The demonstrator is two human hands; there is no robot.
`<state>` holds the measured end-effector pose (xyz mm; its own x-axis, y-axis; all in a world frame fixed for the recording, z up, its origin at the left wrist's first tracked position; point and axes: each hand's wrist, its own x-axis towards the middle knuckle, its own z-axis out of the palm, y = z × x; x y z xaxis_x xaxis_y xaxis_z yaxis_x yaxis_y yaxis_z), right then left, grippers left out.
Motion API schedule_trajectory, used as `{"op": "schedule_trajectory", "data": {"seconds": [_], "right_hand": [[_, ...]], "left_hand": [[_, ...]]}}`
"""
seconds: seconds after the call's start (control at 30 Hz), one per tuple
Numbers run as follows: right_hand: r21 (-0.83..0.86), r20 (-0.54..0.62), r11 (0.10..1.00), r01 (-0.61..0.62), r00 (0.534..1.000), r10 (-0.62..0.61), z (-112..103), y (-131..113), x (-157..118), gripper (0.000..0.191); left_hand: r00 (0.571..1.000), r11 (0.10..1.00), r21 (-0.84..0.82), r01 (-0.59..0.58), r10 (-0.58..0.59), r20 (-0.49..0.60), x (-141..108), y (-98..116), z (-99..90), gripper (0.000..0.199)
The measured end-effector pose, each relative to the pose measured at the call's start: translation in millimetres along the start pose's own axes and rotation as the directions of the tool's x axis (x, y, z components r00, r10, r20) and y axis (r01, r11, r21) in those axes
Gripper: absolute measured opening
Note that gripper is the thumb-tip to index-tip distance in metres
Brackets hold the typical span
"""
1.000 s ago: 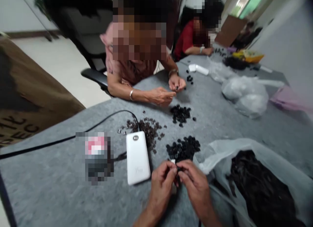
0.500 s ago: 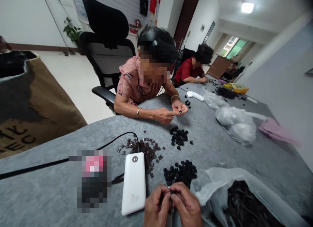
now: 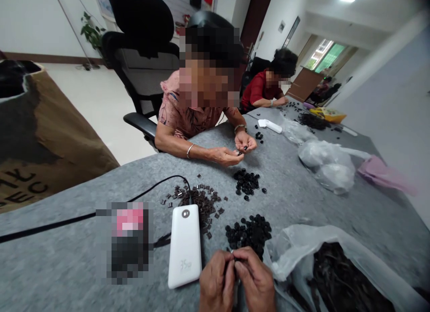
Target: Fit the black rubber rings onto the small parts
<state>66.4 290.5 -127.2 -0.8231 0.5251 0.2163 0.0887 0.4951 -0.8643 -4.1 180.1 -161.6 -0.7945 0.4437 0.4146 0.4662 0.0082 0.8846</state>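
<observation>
My left hand (image 3: 217,278) and my right hand (image 3: 254,276) meet at the bottom middle, both closed in a pinch, fingertips nearly touching. A tiny pale tip shows between them; the fingers hide the rest of what they hold. Just beyond my fingertips lies a pile of small black round pieces (image 3: 250,231). A white power bank (image 3: 185,247) stands left of my left hand with a cable plugged in. By my right hand is a clear plastic bag (image 3: 292,242) with dark strips (image 3: 339,276) inside.
Small brown square pieces (image 3: 201,202) lie behind the power bank. Across the table a person in a pink shirt (image 3: 171,101) handles small black pieces near another black pile (image 3: 247,183). Further off sits a person in red (image 3: 253,90). Filled plastic bags (image 3: 325,164) lie at right; a brown sack (image 3: 63,119) stands at left.
My hands stay together in the pinch, with a slight shift of the fingers. The person opposite has moved their hands slightly apart, with a black piece now in each. The camera view has tilted slightly.
</observation>
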Motion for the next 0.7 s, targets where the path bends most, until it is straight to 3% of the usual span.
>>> {"op": "schedule_trajectory", "data": {"seconds": [0.1, 0.2, 0.27, 0.33, 0.4, 0.53, 0.7], "right_hand": [[0.089, -0.069, 0.991, -0.099, 0.992, 0.105, 3, -7, 1, 0.023], [0.229, -0.08, 0.93, -0.288, 0.946, 0.313, 4, -15, 1, 0.029], [0.332, -0.064, 0.845, -0.419, 0.884, 0.463, 3, -22, 2, 0.031], [0.469, -0.056, 0.753, -0.462, 0.835, 0.547, 3, -29, 3, 0.034], [0.61, -0.032, 0.658, -0.442, 0.816, 0.577, 3, -35, 5, 0.037], [0.711, 0.06, 0.536, -0.455, 0.799, 0.598, 3, -44, 6, 0.038], [0.702, 0.075, 0.533, -0.472, 0.793, 0.604, 2, -46, -2, 0.039]], "left_hand": [[0.997, 0.998, -0.014, -0.065, 0.066, 0.032, 7, 7, -4.5, 0.024], [0.989, 0.992, -0.027, 0.12, -0.117, 0.085, 14, 19, -8.2, 0.02], [0.954, 0.957, -0.032, 0.287, -0.283, 0.099, 17, 26, -9.6, 0.019], [0.931, 0.928, -0.1, 0.359, -0.348, 0.114, 20, 31, -9.3, 0.022], [0.917, 0.903, -0.17, 0.394, -0.373, 0.142, 21, 33, -8.2, 0.023], [0.938, 0.919, -0.196, 0.341, -0.318, 0.14, 25, 37, -9.1, 0.019], [0.979, 0.974, -0.135, 0.181, -0.165, 0.122, 32, 44, -14.2, 0.016]]}}
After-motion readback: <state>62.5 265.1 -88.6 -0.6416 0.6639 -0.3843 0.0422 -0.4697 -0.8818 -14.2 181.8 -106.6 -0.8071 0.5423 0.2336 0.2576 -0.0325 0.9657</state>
